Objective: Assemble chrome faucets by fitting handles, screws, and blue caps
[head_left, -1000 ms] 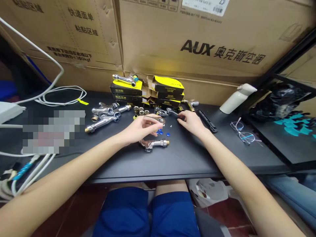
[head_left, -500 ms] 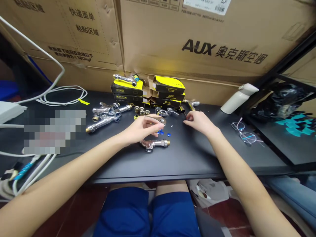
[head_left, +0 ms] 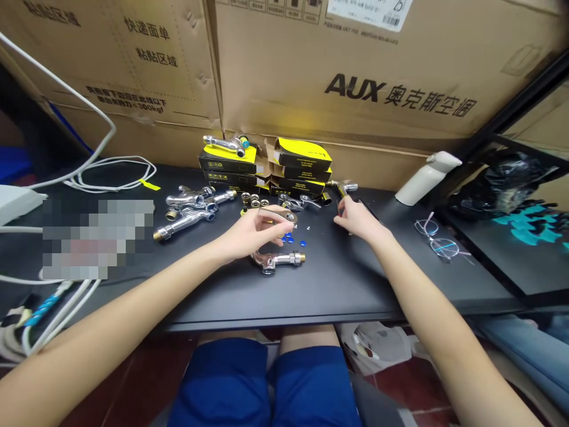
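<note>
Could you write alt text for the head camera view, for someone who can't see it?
Seen from a person's head, their left hand pinches a shiny metal piece above small blue caps and a chrome tap on a black desk. Their open right hand is nearby, with yellow-and-black boxes behind.

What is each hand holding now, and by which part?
The left hand pinches a chrome handle near its end; whether the right hand holds anything cannot be told.
</note>
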Action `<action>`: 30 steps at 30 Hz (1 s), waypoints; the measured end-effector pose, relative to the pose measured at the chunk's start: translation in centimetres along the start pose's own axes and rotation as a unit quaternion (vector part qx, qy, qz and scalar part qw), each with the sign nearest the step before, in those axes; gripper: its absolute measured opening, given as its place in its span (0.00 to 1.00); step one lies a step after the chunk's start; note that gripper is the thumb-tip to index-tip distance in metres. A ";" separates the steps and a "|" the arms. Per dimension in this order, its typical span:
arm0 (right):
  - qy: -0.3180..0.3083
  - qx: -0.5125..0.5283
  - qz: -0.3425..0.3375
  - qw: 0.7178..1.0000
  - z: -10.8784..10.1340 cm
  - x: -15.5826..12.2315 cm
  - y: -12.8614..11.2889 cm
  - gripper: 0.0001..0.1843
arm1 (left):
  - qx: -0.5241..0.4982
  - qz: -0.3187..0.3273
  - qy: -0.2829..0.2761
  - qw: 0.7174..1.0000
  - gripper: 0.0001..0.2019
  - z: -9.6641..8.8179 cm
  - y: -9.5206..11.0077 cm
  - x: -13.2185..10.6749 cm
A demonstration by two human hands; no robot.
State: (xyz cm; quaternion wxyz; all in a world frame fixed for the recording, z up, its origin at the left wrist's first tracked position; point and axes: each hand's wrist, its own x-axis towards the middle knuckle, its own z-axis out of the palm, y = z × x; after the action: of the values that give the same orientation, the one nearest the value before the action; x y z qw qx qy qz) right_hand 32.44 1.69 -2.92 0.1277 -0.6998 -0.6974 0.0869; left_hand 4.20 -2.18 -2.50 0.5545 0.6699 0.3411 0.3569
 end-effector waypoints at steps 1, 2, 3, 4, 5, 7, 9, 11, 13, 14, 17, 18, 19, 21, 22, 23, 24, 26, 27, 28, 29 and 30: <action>0.010 0.023 0.006 1.000 -0.1 -0.1 0.0 0.08 | 0.001 -0.002 0.002 1.000 0.17 0.0 0.0 0.0; 0.024 0.054 0.009 0.998 -0.2 -0.2 0.1 0.07 | 0.003 -0.005 0.005 1.000 0.17 0.0 0.0 0.0; 0.045 0.091 0.008 0.995 -0.4 -0.3 0.1 0.06 | 0.004 -0.006 0.006 1.000 0.17 0.0 0.0 0.0; 0.075 0.130 0.000 0.989 -0.6 -0.4 0.0 0.06 | 0.005 -0.007 0.006 1.000 0.17 -0.1 -0.1 0.0; 0.112 0.163 -0.016 0.980 -0.8 -0.6 -0.1 0.05 | 0.005 -0.005 0.003 1.000 0.16 -0.1 -0.1 0.0; 0.206 0.212 -0.062 0.953 -1.2 -0.9 -0.4 0.06 | 0.002 0.006 -0.009 1.000 0.16 -0.1 -0.2 0.1; 0.302 0.252 -0.106 0.913 -1.4 -1.0 -1.0 0.07 | 0.006 0.008 -0.019 1.000 0.17 -0.1 -0.4 0.1; 0.357 0.322 -0.132 0.867 -1.5 -1.1 -1.7 0.09 | 0.018 -0.005 -0.024 1.000 0.18 -0.2 -0.5 0.0; 0.353 0.433 -0.134 0.819 -1.6 -1.0 -2.4 0.13 | 0.032 -0.020 -0.029 0.999 0.19 -0.2 -0.6 0.0; 0.329 0.492 -0.128 0.795 -1.6 -1.0 -2.8 0.15 | 0.036 -0.025 -0.032 0.999 0.20 -0.2 -0.6 0.0; 0.229 0.616 -0.099 0.747 -1.4 -1.3 -3.7 0.22 | 0.047 -0.041 -0.038 0.997 0.21 -0.3 -0.5 -0.2; 0.197 0.634 -0.093 0.742 -1.3 -1.4 -4.0 0.23 | 0.052 -0.049 -0.039 0.997 0.21 -0.3 -0.4 -0.3; 0.170 0.642 -0.091 0.742 -1.1 -1.6 -4.2 0.24 | 0.056 -0.054 -0.040 0.996 0.21 -0.3 -0.3 -0.3; 0.138 0.640 -0.098 0.749 -0.6 -2.1 -4.6 0.24 | 0.063 -0.053 -0.040 0.996 0.21 -0.3 -0.2 -0.4; 0.131 0.634 -0.104 0.755 -0.4 -2.3 -4.8 0.24 | 0.066 -0.046 -0.041 0.996 0.21 -0.3 -0.2 -0.4; 0.129 0.626 -0.109 0.761 -0.2 -2.5 -4.9 0.24 | 0.068 -0.037 -0.041 0.996 0.20 -0.2 -0.1 -0.4; 0.130 0.617 -0.113 0.768 0.0 -2.6 -4.9 0.23 | 0.070 -0.026 -0.041 0.996 0.19 -0.2 -0.1 -0.4; 0.133 0.599 -0.112 0.782 0.1 -2.7 -4.9 0.23 | 0.075 -0.007 -0.042 0.996 0.18 -0.2 -0.1 -0.3; 0.134 0.588 -0.107 0.791 0.2 -2.7 -4.8 0.23 | 0.077 -0.001 -0.042 0.996 0.17 -0.1 -0.1 -0.3; 0.135 0.576 -0.101 0.800 0.2 -2.7 -4.7 0.23 | 0.079 0.002 -0.043 0.996 0.17 -0.1 -0.1 -0.3; 0.136 0.562 -0.095 0.810 0.2 -2.7 -4.7 0.23 | 0.081 0.003 -0.044 0.996 0.17 -0.1 -0.1 -0.3; 0.136 0.549 -0.089 0.820 0.2 -2.6 -4.6 0.23 | 0.082 0.004 -0.044 0.996 0.17 -0.1 -0.1 -0.3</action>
State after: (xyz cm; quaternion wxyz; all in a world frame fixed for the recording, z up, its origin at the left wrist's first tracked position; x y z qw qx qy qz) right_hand 27.94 -0.96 -1.88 0.5917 -0.4533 -0.5687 0.3476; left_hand 3.97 -2.42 -2.62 0.5106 0.7298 0.3417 0.3000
